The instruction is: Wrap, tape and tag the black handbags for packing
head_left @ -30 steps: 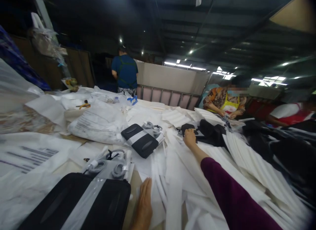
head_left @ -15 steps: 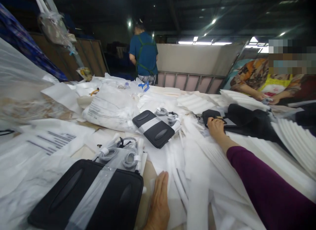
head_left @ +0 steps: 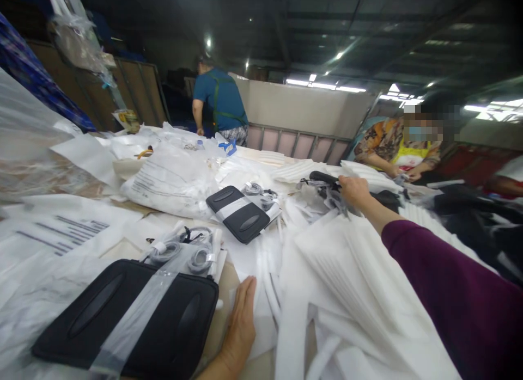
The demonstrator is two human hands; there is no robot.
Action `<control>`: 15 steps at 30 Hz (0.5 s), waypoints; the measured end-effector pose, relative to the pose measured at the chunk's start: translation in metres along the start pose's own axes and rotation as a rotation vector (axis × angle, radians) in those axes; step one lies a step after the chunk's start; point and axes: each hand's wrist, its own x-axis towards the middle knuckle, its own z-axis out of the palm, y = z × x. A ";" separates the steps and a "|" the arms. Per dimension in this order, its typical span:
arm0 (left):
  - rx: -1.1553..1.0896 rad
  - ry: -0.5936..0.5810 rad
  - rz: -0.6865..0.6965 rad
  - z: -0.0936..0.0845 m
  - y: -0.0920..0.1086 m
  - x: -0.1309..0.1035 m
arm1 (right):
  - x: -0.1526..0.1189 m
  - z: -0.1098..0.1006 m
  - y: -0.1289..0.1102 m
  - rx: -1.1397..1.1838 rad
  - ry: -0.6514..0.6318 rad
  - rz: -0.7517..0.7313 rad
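Note:
My left hand (head_left: pixel 242 317) rests on the table beside the near black case (head_left: pixel 134 314), its fingers stretched out and holding nothing. That flat case has oval patches, a clear band around it, and coiled grey cables (head_left: pixel 200 257) at its far edge. Farther off lies a similar black case (head_left: pixel 237 214) with a pale band and cables. Over on the right, my right hand (head_left: pixel 354 190) is closed on another black case (head_left: pixel 322 177), raised and tilted, with cables and clear plastic at its side. Its fingertips are partly hidden.
White foam sheets (head_left: pixel 363 282) spread over the table on the right. A full white plastic bag (head_left: pixel 171 178) sits behind the near case, with printed plastic (head_left: pixel 61 233) on the left. A person (head_left: pixel 220 105) stands at the back; another person (head_left: pixel 396 148) works at the far right.
My right hand has lifted and tilted the black case, bringing its cables into view. My left hand stays beside the near case. The view has swung slightly right.

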 end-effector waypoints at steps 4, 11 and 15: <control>-0.045 -0.001 -0.030 -0.005 0.005 0.002 | -0.014 -0.064 0.009 0.042 0.161 0.145; -0.060 0.041 0.005 -0.012 0.013 0.005 | -0.061 -0.186 0.006 0.263 0.429 0.310; -0.118 0.154 -0.005 -0.030 0.031 0.006 | -0.091 -0.250 0.015 0.399 0.558 0.357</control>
